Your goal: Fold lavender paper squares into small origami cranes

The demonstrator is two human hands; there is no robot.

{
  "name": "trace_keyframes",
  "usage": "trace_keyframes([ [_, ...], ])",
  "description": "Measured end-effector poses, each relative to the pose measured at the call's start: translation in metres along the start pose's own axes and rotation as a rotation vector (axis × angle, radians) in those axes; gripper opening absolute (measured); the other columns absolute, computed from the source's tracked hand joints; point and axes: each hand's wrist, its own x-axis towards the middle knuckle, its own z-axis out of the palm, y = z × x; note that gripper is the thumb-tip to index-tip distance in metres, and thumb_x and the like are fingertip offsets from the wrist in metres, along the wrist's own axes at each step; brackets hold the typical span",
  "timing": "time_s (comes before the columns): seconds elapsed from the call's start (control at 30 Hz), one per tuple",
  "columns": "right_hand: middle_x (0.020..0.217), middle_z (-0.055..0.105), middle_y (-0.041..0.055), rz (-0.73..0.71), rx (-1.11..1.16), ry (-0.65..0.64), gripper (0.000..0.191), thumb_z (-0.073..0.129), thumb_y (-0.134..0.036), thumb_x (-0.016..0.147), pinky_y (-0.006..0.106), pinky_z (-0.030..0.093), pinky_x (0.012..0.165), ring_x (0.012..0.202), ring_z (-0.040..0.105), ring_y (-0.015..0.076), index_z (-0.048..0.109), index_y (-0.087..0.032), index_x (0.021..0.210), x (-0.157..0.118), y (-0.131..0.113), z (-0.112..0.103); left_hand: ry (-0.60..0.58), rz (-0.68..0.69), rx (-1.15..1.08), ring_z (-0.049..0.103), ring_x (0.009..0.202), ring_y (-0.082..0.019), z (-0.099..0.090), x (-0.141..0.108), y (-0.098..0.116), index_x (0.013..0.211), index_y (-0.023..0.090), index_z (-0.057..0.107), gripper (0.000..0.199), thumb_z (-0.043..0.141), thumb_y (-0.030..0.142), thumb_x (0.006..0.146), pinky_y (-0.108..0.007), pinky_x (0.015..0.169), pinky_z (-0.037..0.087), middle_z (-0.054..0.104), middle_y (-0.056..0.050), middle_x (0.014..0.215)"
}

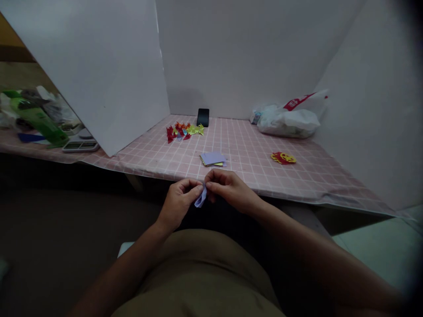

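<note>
A small folded piece of lilac paper [200,199] is pinched between my two hands, just in front of the table's near edge. My left hand [180,199] grips it from the left with thumb and forefinger. From the right, the thumb and fingertips of my right hand [229,187] pinch its upper end. Just beyond my hands lies a small stack of paper squares [214,158], lilac on top with yellow showing beneath. Farther back sits a cluster of folded paper figures [180,131] in red, orange, yellow and pale blue.
A dark phone [203,117] leans at the back. Yellow and red cut-out pieces [283,158] lie on the pink checked tablecloth [241,145] at right, before a white plastic bag [289,121]. White panels enclose the table. Outside the left panel are a green bottle [38,119] and a scale [81,145].
</note>
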Motion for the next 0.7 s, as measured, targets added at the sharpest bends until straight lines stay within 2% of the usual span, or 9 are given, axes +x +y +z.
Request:
trace_keyframes([
  [0.2,0.07,0.058,-0.0024,0.005,0.015,-0.028,0.007,0.058,-0.023,0.088,0.024,0.043,0.057,0.058,0.056,0.0096,0.057,-0.017,0.085,0.0006,0.0007,-0.001,-0.014,-0.007,-0.023,0.05,0.06,-0.009,0.0004,0.0,0.0,0.076,0.014,0.071,0.021,0.075,0.035,0.077,-0.022,0.058,0.039,0.063,0.001,0.066],
  [0.5,0.068,0.057,-0.003,-0.02,-0.041,-0.046,0.007,0.057,-0.023,0.089,0.025,0.041,0.058,0.059,0.055,0.0101,0.058,-0.017,0.086,-0.001,-0.0004,-0.0037,-0.053,-0.018,-0.104,0.055,0.062,-0.01,-0.0031,0.0018,-0.0031,0.078,0.015,0.072,0.017,0.08,0.028,0.071,-0.023,0.061,0.043,0.068,0.0,0.07],
  [0.7,0.069,0.057,-0.003,-0.019,-0.016,-0.037,0.011,0.059,-0.027,0.088,0.025,0.042,0.058,0.059,0.054,0.0099,0.057,-0.017,0.085,0.0,-0.0006,-0.0025,-0.058,-0.005,-0.072,0.056,0.066,-0.01,-0.0036,0.0015,-0.0023,0.08,0.014,0.072,0.017,0.079,0.029,0.074,-0.023,0.063,0.044,0.068,-0.001,0.074],
])
